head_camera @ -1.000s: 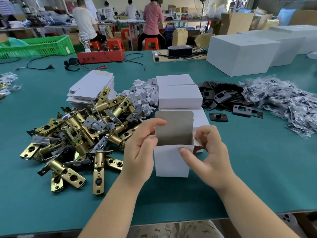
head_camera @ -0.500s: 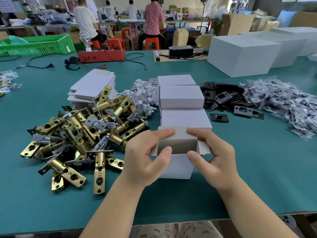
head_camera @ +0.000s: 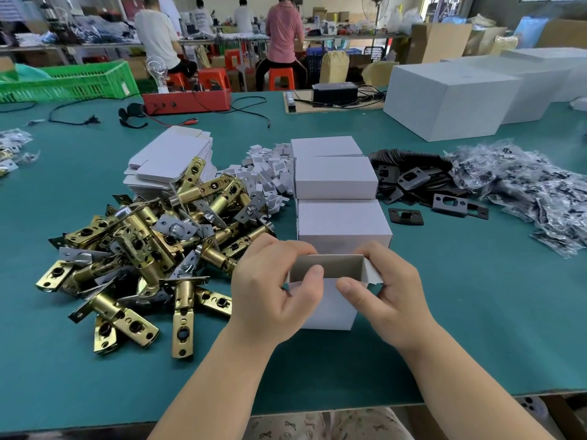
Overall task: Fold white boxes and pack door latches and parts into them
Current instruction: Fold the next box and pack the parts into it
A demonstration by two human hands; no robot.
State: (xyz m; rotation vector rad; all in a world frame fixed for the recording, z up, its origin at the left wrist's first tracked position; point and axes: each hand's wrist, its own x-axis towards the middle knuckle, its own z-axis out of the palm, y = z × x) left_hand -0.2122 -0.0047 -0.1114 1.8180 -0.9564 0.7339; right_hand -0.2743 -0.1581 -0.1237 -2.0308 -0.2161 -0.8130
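- Box (head_camera: 327,304) stands between our hands; left hand (head_camera: 270,290) and right hand (head_camera: 389,290) pinch its top edges.
- We should press the lid (head_camera: 327,265) down evenly; its tuck flap seems unseated.

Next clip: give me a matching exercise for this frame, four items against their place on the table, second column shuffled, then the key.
Items:
1. brass latches
2. black strike plates
3. flat box blanks
4. open white box

Places:
A. stacked behind the latch pile
B. held between left hand and right hand
C. heaped left of the hands
D. right of the closed boxes

Pairs: 1-C, 2-D, 3-A, 4-B
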